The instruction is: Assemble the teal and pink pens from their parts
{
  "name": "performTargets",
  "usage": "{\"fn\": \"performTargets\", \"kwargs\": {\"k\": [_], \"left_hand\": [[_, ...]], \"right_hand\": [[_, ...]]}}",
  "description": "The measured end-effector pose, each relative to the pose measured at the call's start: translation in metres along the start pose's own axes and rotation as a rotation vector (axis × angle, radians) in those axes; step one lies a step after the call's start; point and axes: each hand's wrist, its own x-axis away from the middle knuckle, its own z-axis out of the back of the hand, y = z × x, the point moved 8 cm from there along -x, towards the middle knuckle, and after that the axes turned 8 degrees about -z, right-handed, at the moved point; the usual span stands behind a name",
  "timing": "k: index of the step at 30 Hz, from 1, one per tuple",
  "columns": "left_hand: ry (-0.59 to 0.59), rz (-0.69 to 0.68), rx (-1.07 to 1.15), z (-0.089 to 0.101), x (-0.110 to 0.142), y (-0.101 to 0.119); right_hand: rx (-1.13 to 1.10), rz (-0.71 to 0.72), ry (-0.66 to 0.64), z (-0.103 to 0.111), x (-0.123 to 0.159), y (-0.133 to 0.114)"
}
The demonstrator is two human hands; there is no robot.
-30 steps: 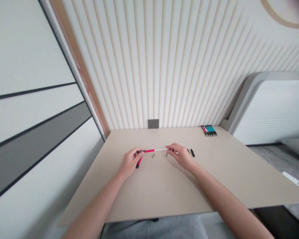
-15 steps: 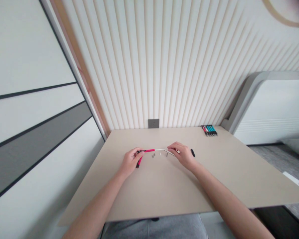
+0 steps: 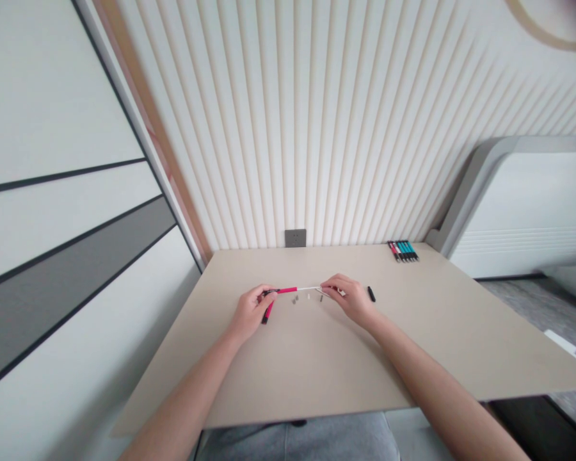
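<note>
Observed from beside the desk: 2 bare hands working low over a beige laminate desktop [image 3: 317, 365]. Left hand [image 3: 252, 312] is curled, thumb and fingers pressed together, pinching one end of a slender pink-and-white pen tube [image 3: 295, 289]. A dark-pink pen barrel [image 3: 267, 314] sticks out below the same fingers, apparently held with it, though the grip there is partly hidden. Right hand [image 3: 346, 298] pinches the far, white end between thumb and fingertips, so the tube spans the gap between the hands, roughly level, just above the desktop. Beneath it lie 3 small grey and cream pen parts [image 3: 309, 297], apart from each other and touching neither hand. A black pen cap [image 3: 371, 294] lies just beside the right hand. Further back, near the wall, sits a tidy row of teal and pink pens [image 3: 403, 251]. Judgement: the step in hand is 2-handed work on the tube; the next move calls for a steady pinch at both ends, clear of the small parts.
</note>
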Motion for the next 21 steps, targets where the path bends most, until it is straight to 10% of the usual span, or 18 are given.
{"fn": "performTargets", "kwargs": {"k": [21], "left_hand": [[-0.023, -0.016, 0.034, -0.0039, 0.0009, -0.0021]], "right_hand": [[-0.040, -0.004, -0.024, -0.0089, -0.0001, 0.0010]]}}
